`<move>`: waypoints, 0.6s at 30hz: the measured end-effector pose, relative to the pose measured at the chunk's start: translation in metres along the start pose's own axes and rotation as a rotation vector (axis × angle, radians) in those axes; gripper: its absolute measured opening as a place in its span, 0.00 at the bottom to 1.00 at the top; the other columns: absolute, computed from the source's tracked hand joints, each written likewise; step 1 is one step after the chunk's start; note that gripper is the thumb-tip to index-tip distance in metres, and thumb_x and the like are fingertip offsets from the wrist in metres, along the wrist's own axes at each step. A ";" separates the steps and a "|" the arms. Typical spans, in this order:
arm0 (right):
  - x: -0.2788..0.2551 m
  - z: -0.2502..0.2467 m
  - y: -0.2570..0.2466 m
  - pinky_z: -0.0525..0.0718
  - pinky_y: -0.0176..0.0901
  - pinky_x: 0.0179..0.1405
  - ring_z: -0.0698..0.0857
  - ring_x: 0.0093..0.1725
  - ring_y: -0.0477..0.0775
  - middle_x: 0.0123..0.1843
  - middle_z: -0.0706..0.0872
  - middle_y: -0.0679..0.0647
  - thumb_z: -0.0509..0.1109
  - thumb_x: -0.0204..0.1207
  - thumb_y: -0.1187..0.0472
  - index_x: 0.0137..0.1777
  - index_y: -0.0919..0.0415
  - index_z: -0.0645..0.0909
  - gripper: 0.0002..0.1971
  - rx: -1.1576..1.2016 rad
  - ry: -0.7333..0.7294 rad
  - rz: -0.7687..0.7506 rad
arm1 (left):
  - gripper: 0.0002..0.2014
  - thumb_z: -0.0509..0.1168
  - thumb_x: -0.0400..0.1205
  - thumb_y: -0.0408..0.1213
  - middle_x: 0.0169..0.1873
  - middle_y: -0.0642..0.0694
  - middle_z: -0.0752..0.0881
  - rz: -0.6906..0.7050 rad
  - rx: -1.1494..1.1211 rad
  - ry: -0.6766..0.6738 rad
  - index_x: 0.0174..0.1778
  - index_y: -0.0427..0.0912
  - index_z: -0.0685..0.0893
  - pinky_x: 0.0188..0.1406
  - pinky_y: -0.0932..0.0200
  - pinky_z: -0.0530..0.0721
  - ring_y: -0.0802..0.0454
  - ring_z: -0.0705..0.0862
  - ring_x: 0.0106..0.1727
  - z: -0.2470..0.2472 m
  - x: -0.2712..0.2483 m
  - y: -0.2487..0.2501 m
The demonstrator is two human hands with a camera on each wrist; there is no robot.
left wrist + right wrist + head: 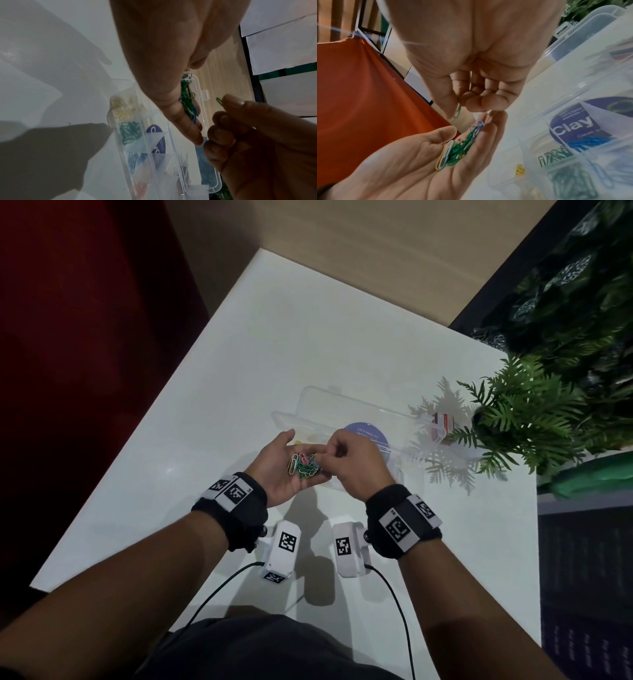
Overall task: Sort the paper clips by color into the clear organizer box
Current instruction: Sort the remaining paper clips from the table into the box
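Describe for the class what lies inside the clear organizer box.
Inside the clear organizer box, separate compartments hold pale yellow clips, green clips, blue clips and pinkish clips. A purple label shows through. The left hand covers part of it.

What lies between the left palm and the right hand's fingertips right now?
A tangled pile of mixed-colour paper clips, mostly green, rests on the open left hand. The right hand pinches one green paper clip just above it, clearest in the right wrist view.

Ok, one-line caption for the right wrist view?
Right hand pinches a green clip above mixed clips on the left hand, beside the organizer box.
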State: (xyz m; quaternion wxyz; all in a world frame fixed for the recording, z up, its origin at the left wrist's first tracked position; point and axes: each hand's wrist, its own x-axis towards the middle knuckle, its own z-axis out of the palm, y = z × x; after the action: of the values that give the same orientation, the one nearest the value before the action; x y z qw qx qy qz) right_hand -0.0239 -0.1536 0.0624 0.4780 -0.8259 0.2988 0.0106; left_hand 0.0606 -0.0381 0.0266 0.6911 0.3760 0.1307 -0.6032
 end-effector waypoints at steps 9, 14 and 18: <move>-0.011 0.015 -0.007 0.77 0.42 0.42 0.81 0.44 0.51 0.42 0.84 0.50 0.65 0.75 0.68 0.53 0.57 0.83 0.11 -0.358 -0.106 -0.193 | 0.27 0.44 0.89 0.50 0.28 0.42 0.84 0.017 0.007 0.021 0.48 0.31 0.81 0.30 0.60 0.86 0.49 0.83 0.25 0.003 0.002 -0.001; -0.011 0.024 -0.006 0.73 0.40 0.47 0.81 0.56 0.57 0.56 0.83 0.58 0.64 0.75 0.71 0.60 0.62 0.82 0.15 -0.577 -0.125 -0.255 | 0.25 0.46 0.89 0.51 0.36 0.42 0.78 0.013 0.070 0.083 0.58 0.34 0.79 0.30 0.60 0.79 0.51 0.78 0.25 0.002 0.005 -0.004; -0.010 0.027 -0.003 0.81 0.49 0.48 0.82 0.53 0.61 0.54 0.80 0.60 0.61 0.76 0.70 0.61 0.63 0.79 0.15 -0.682 -0.137 -0.283 | 0.27 0.49 0.88 0.53 0.43 0.41 0.79 -0.002 0.095 0.123 0.65 0.33 0.80 0.35 0.61 0.83 0.50 0.79 0.39 -0.002 0.008 -0.009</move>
State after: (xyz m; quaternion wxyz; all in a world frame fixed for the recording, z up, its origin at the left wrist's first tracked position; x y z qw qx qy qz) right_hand -0.0227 -0.1259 0.0529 0.1913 -0.9681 0.1284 0.0985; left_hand 0.0547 -0.0426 0.0172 0.6626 0.4443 0.1446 -0.5854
